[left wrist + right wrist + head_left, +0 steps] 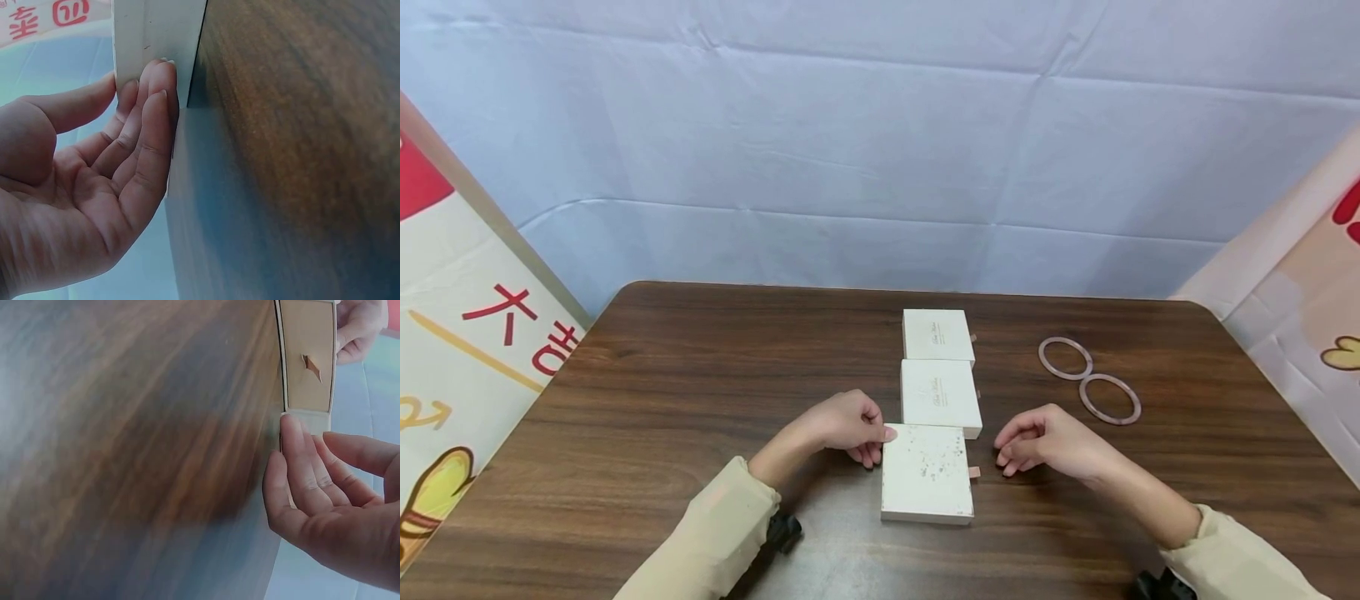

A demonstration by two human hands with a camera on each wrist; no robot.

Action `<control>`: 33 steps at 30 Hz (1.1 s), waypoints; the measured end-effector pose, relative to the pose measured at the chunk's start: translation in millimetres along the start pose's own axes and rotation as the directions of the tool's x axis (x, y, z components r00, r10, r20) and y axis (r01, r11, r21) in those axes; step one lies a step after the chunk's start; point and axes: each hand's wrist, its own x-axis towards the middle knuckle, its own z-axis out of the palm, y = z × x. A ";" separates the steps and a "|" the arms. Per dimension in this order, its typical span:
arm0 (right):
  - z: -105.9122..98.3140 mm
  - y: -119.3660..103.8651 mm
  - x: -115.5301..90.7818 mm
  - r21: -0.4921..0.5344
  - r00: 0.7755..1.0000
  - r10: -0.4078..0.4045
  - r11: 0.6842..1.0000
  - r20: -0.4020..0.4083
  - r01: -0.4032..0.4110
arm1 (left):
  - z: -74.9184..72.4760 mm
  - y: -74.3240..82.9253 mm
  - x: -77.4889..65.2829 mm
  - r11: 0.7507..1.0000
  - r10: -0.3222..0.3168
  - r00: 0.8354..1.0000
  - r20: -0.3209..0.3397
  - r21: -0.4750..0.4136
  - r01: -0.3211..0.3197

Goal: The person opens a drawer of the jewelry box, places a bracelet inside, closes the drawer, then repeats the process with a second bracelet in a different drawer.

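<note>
Three flat white drawer boxes lie in a column on the table. The nearest white box (925, 479) has dark specks on its lid and a pink ribbon tab (973, 472) on its right side. My left hand (848, 425) holds this box at its far left corner, thumb on the lid's edge and fingertips against the side (156, 37). To the right of the boxes, my right hand (1052, 442) hovers just above the table with loosely bent fingers, holding nothing. The ribboned drawer front (309, 356) shows in the right wrist view.
Beyond the speckled box lie the middle white box (938, 392) and the far white box (936, 335), both with small printed lettering. Two pale rings touch each other at the right: the far ring (1043, 354) and the near ring (1138, 410). A pale blue cloth (850, 150) hangs behind the wooden table (700, 358).
</note>
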 end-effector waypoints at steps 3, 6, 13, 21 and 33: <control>-3.0 0.4 -1.0 -0.004 1.000 0.016 1.000 -0.014 -0.016 | -1.9 0.5 -0.6 1.000 0.001 1.000 0.008 -0.001 -0.001; -4.7 2.2 -1.7 -0.011 1.000 0.021 1.000 -0.017 -0.022 | -5.7 1.0 -1.5 1.000 0.002 1.000 0.010 -0.005 -0.002; -5.6 6.2 -2.5 -0.005 1.000 0.015 1.000 -0.010 -0.015 | -17.2 2.5 -2.2 0.999 -0.011 1.000 -0.008 -0.037 0.011; -5.7 7.8 -2.4 0.004 1.000 0.001 1.000 0.000 -0.001 | -24.7 2.7 6.6 0.998 -0.023 0.999 -0.034 -0.065 0.020; -7.1 11.7 -0.7 -0.011 1.000 0.001 1.000 -0.004 -0.001 | -29.9 2.9 28.0 0.992 -0.011 1.000 -0.029 -0.126 0.007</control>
